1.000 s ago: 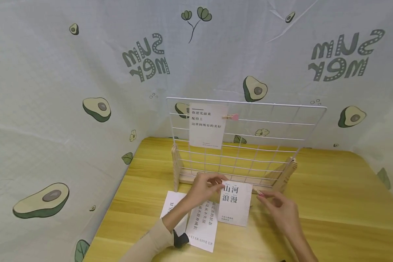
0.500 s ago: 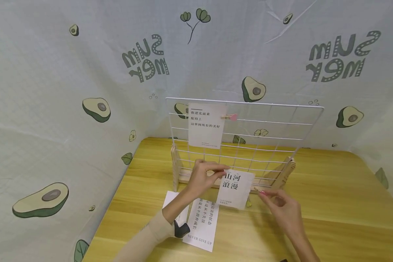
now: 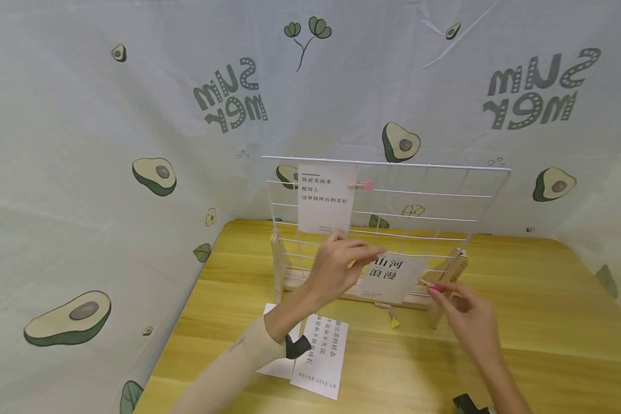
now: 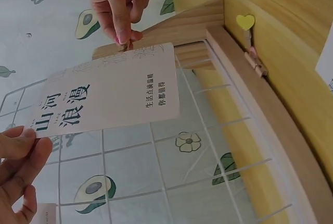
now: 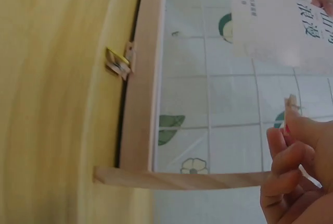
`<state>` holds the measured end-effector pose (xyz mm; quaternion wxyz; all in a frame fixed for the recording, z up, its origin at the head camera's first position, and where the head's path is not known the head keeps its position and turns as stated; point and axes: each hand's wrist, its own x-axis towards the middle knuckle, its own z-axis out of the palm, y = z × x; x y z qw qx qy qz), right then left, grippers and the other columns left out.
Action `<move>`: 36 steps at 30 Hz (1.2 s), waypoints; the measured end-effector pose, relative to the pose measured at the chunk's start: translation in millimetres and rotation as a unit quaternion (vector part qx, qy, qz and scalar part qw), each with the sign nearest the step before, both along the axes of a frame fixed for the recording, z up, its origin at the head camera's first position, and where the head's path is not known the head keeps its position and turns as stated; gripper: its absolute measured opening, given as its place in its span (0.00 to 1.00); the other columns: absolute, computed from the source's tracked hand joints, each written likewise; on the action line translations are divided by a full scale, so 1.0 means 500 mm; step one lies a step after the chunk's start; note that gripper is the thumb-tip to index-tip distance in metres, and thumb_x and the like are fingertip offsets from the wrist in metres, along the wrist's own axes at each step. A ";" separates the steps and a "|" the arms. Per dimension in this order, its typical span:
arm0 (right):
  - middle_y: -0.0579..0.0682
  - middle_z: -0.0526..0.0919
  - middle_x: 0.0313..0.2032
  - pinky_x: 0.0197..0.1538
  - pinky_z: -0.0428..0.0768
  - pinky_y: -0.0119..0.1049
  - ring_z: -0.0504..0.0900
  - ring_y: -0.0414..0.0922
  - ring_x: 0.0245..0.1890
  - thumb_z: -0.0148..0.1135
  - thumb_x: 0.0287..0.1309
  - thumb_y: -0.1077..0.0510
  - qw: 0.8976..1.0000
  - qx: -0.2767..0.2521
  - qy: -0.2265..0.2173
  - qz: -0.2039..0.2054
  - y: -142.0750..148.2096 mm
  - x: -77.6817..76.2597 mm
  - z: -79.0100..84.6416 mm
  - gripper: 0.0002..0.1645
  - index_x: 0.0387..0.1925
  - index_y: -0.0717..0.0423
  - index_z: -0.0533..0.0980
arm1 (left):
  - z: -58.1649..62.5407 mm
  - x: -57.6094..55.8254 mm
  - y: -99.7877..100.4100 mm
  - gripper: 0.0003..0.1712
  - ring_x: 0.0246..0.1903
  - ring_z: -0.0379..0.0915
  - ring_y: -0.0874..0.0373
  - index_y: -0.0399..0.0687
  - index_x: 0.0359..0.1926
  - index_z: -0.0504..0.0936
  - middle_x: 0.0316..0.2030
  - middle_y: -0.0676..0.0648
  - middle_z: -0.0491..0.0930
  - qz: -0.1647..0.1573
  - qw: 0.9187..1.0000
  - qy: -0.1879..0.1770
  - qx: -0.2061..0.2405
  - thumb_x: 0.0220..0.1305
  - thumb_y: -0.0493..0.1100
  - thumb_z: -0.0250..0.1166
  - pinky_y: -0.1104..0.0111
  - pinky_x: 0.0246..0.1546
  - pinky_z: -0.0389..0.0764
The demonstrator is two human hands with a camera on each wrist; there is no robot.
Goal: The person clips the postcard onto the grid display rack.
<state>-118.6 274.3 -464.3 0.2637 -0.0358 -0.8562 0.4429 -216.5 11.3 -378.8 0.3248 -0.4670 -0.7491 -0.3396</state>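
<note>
Between thumb and fingers my left hand (image 3: 336, 264) pinches the upper left corner of a white card (image 3: 395, 282) with large dark characters. The card hangs tilted before the lower part of a white wire grid (image 3: 424, 218). Just right of the card, my right hand (image 3: 468, 313) pinches a small wooden clothespin (image 5: 291, 102) with a pink end. In the right wrist view a gap shows between clothespin and card. Another card (image 3: 325, 210) hangs higher on the grid, with a pink-heart clothespin (image 3: 362, 186) at its right edge.
Wooden feet (image 3: 447, 270) hold the grid upright on the wood-grain table (image 3: 548, 322). Clothespins, one with a yellow heart (image 4: 245, 22), lie by the base bar. Two printed cards (image 3: 321, 356) lie below the left forearm. An avocado-print cloth (image 3: 331, 109) hangs behind.
My left hand has lifted the card from near the table, up and to the right, in front of the grid. My right hand has moved up and right with the clothespin.
</note>
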 end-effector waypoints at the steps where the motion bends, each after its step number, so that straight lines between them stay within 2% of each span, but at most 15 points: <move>1: 0.26 0.81 0.26 0.14 0.62 0.30 0.69 0.31 0.13 0.72 0.60 0.66 1.000 0.004 0.006 0.002 0.004 -0.001 0.005 0.10 0.44 0.58 0.85 | 0.011 -0.001 0.003 0.10 0.28 0.84 0.65 0.49 0.44 0.93 0.34 0.52 0.92 0.004 1.000 0.010 0.002 0.61 0.37 0.75 0.69 0.39 0.71; 5: 0.30 0.79 0.19 0.13 0.61 0.30 0.65 0.31 0.11 0.71 0.59 0.69 1.000 0.006 0.021 0.007 0.014 -0.006 0.024 0.12 0.46 0.61 0.84 | 0.055 -0.010 0.017 0.10 0.27 0.82 0.65 0.48 0.45 0.92 0.33 0.52 0.91 0.019 0.999 0.050 0.007 0.63 0.38 0.73 0.70 0.37 0.70; 10: 0.36 0.70 0.12 0.15 0.60 0.32 0.61 0.32 0.10 0.74 0.55 0.70 1.000 0.004 0.016 -0.010 0.013 -0.008 0.042 0.11 0.42 0.61 0.85 | 0.105 -0.020 0.033 0.09 0.29 0.83 0.64 0.48 0.46 0.92 0.34 0.52 0.91 0.047 0.993 0.104 0.002 0.67 0.36 0.70 0.70 0.38 0.71; 15: 0.37 0.71 0.14 0.16 0.58 0.33 0.61 0.32 0.12 0.77 0.51 0.70 0.999 0.002 0.027 -0.022 0.011 -0.010 0.052 0.11 0.38 0.61 0.86 | 0.144 -0.022 0.047 0.11 0.34 0.85 0.63 0.48 0.47 0.92 0.36 0.53 0.91 0.064 0.991 0.114 -0.009 0.69 0.35 0.66 0.70 0.41 0.74; 21: 0.34 0.74 0.22 0.17 0.59 0.32 0.63 0.32 0.16 0.76 0.52 0.72 0.998 0.008 0.061 -0.012 0.015 -0.013 0.060 0.12 0.39 0.61 0.87 | 0.171 -0.025 0.066 0.11 0.34 0.85 0.64 0.50 0.46 0.92 0.35 0.54 0.91 0.096 0.987 0.130 -0.015 0.72 0.36 0.64 0.71 0.39 0.73; 25: 0.29 0.77 0.30 0.18 0.60 0.31 0.64 0.30 0.19 0.74 0.54 0.73 0.997 0.017 0.072 -0.006 0.019 -0.017 0.068 0.14 0.43 0.61 0.87 | 0.180 -0.031 0.069 0.09 0.31 0.84 0.63 0.49 0.45 0.92 0.34 0.53 0.91 0.101 0.987 0.128 -0.008 0.72 0.38 0.65 0.71 0.37 0.71; 29: 0.28 0.79 0.32 0.17 0.58 0.30 0.63 0.30 0.18 0.74 0.48 0.78 0.994 0.018 0.107 0.015 0.025 -0.022 0.080 0.17 0.41 0.63 0.86 | 0.189 -0.037 0.071 0.09 0.31 0.84 0.63 0.49 0.45 0.91 0.34 0.53 0.91 0.104 0.986 0.129 -0.007 0.71 0.37 0.65 0.70 0.39 0.72; 33: 0.29 0.80 0.32 0.18 0.55 0.30 0.60 0.31 0.18 0.74 0.42 0.82 0.986 0.018 0.160 0.032 0.036 -0.033 0.103 0.18 0.37 0.68 0.86 | 0.203 -0.038 0.075 0.10 0.32 0.85 0.63 0.49 0.45 0.91 0.36 0.53 0.91 0.109 0.985 0.131 -0.016 0.71 0.36 0.65 0.70 0.40 0.73; 36: 0.29 0.79 0.32 0.19 0.53 0.29 0.59 0.31 0.19 0.73 0.43 0.83 0.981 0.018 0.190 0.032 0.044 -0.041 0.136 0.15 0.36 0.73 0.85 | 0.212 -0.037 0.077 0.10 0.32 0.85 0.62 0.49 0.45 0.91 0.36 0.52 0.91 0.109 0.986 0.124 -0.020 0.71 0.36 0.65 0.69 0.39 0.73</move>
